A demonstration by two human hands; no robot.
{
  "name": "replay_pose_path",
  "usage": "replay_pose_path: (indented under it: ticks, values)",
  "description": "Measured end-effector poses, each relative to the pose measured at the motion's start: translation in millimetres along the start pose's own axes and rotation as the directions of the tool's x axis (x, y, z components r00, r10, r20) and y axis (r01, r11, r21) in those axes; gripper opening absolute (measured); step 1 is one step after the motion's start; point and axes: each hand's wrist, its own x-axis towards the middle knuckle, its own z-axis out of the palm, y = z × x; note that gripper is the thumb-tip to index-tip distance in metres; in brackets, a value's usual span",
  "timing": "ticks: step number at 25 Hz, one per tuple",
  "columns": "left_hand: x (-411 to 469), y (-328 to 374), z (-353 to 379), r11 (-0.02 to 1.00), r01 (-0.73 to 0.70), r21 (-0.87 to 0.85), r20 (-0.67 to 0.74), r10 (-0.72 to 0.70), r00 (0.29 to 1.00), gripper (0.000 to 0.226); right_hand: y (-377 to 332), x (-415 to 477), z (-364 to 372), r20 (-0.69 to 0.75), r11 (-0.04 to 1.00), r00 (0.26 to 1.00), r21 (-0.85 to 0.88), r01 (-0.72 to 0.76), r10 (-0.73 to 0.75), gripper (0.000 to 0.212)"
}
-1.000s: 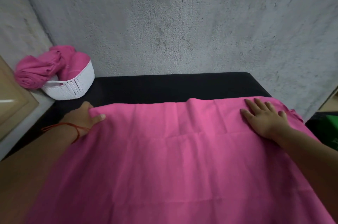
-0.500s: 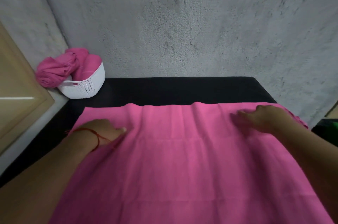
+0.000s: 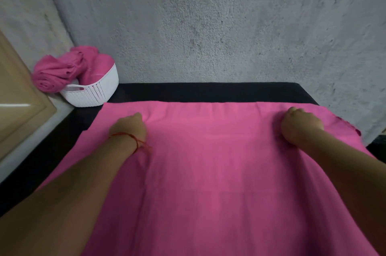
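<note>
A large pink cloth lies spread flat over the black table, reaching from near the far edge down to the bottom of the view. My left hand, with a red thread at the wrist, rests on the cloth near its far left part, fingers curled and bunching a small fold. My right hand sits on the far right part with its fingers curled into the fabric.
A white perforated basket stands at the table's back left corner, stuffed with rolled pink cloths that spill over its left side. A rough grey wall rises behind. A beige panel borders the left.
Both hands went from lying flat on the cloth to curling their fingers into it. The left hand moved right, onto the cloth. The cloth's far edge now lies straighter.
</note>
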Motion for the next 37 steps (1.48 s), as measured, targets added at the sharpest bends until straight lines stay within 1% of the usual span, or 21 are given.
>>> replay_pose_path:
  ticks: [4, 6, 9, 11, 13, 16, 17, 18, 20, 22, 23, 24, 25, 26, 27, 28, 30, 31, 32, 34, 37]
  values:
    - [50.9, 9.1, -1.5, 0.996, 0.039, -0.077, -0.005, -0.040, 0.999, 0.047, -27.2, 44.9, -1.6, -0.051, 0.996, 0.997, 0.060, 0.064, -0.061, 0.047]
    - [76.7, 11.4, -1.1, 0.995, 0.019, -0.093, -0.017, -0.020, 1.000, 0.049, -38.8, 70.1, 0.4, -0.097, 0.991, 0.993, 0.112, 0.077, -0.066, 0.047]
    - [122.0, 12.7, 2.2, 0.997, -0.005, -0.071, -0.004, 0.004, 1.000, 0.066, -53.4, 103.3, 2.0, -0.164, 0.982, 0.985, 0.169, 0.083, -0.055, 0.044]
    - [146.4, 17.5, 2.9, 0.997, -0.036, -0.072, -0.010, 0.035, 0.999, 0.064, -59.4, 124.3, 5.5, -0.182, 0.986, 0.980, 0.129, 0.108, -0.083, 0.045]
    - [146.6, 26.8, 2.8, 0.997, -0.064, -0.050, -0.034, 0.062, 0.997, 0.058, -64.2, 138.1, 6.0, -0.182, 0.987, 0.977, 0.099, 0.126, -0.107, 0.047]
    - [148.6, 35.6, 3.0, 1.000, -0.006, -0.011, -0.066, 0.005, 0.998, 0.048, -65.3, 144.0, 9.9, -0.186, 0.991, 0.979, 0.081, 0.104, -0.088, 0.046]
    - [143.4, 36.1, 1.1, 1.000, 0.009, -0.009, -0.048, -0.009, 0.999, 0.050, -60.9, 142.6, 10.1, -0.163, 0.989, 0.984, 0.115, 0.091, -0.071, 0.045]
    - [138.0, 31.6, -0.2, 0.999, -0.011, -0.039, -0.029, 0.010, 1.000, 0.056, -54.0, 140.0, 8.8, -0.155, 0.981, 0.985, 0.165, 0.103, -0.077, 0.043]
    - [111.5, 21.9, -4.1, 0.992, -0.053, -0.117, -0.010, 0.053, 0.999, 0.068, -36.6, 124.2, -4.8, -0.119, 0.933, 0.985, 0.323, 0.157, -0.124, 0.042]
    - [63.1, 3.9, 0.3, 0.989, -0.094, -0.110, -0.077, 0.086, 0.993, 0.067, -13.8, 88.2, -19.8, -0.108, 0.828, 0.979, 0.522, 0.205, -0.175, 0.047]
    - [34.4, -8.8, 6.0, 0.988, -0.109, -0.108, -0.121, 0.095, 0.988, 0.064, -0.9, 62.7, -20.4, -0.163, 0.804, 0.963, 0.530, 0.269, -0.215, 0.055]
    - [3.9, -24.1, 12.6, 0.987, -0.119, -0.110, -0.135, 0.104, 0.985, 0.064, 11.9, 32.9, -15.7, -0.225, 0.805, 0.943, 0.494, 0.328, -0.246, 0.066]
    - [-16.3, -41.5, 19.0, 0.987, -0.101, -0.126, -0.090, 0.090, 0.992, 0.069, 26.1, 6.8, -5.1, -0.216, 0.825, 0.939, 0.453, 0.339, -0.267, 0.077]
    - [-28.9, -58.3, 21.3, 0.987, -0.082, -0.135, -0.033, 0.079, 0.996, 0.077, 41.8, -11.7, 9.7, -0.148, 0.867, 0.953, 0.397, 0.302, -0.264, 0.087]
    - [-30.7, -78.8, 23.1, 0.989, -0.063, -0.137, 0.007, 0.065, 0.998, 0.085, 59.8, -21.5, 22.5, -0.072, 0.918, 0.968, 0.304, 0.253, -0.242, 0.092]
    - [-31.7, -96.9, 23.3, 0.991, -0.044, -0.129, 0.030, 0.048, 0.998, 0.086, 76.8, -25.7, 31.3, 0.006, 0.952, 0.974, 0.215, 0.218, -0.225, 0.094]
    - [-38.5, -125.0, 24.2, 0.993, 0.046, -0.113, 0.054, -0.040, 0.998, 0.076, 100.3, -22.6, 38.9, 0.078, 0.971, 0.971, 0.097, 0.219, -0.227, 0.106]
    - [-41.8, -133.8, 25.9, 0.993, 0.071, -0.095, 0.044, -0.067, 0.997, 0.072, 106.0, -22.4, 37.7, 0.077, 0.972, 0.970, 0.070, 0.224, -0.229, 0.110]
    - [-43.3, -137.3, 25.8, 0.994, 0.080, -0.080, 0.038, -0.077, 0.996, 0.070, 108.0, -23.0, 35.6, 0.068, 0.977, 0.978, 0.089, 0.191, -0.198, 0.111]
    - [-42.5, -135.0, 21.2, 0.993, 0.105, -0.053, 0.074, -0.101, 0.992, 0.067, 103.9, -23.8, 29.6, 0.089, 0.983, 0.988, 0.143, 0.114, -0.128, 0.104]
    - [-43.9, -110.5, 4.4, 0.982, 0.186, -0.012, 0.099, -0.184, 0.978, 0.064, 79.1, -54.3, 1.6, 0.090, 0.992, 0.994, 0.114, 0.050, -0.060, 0.082]
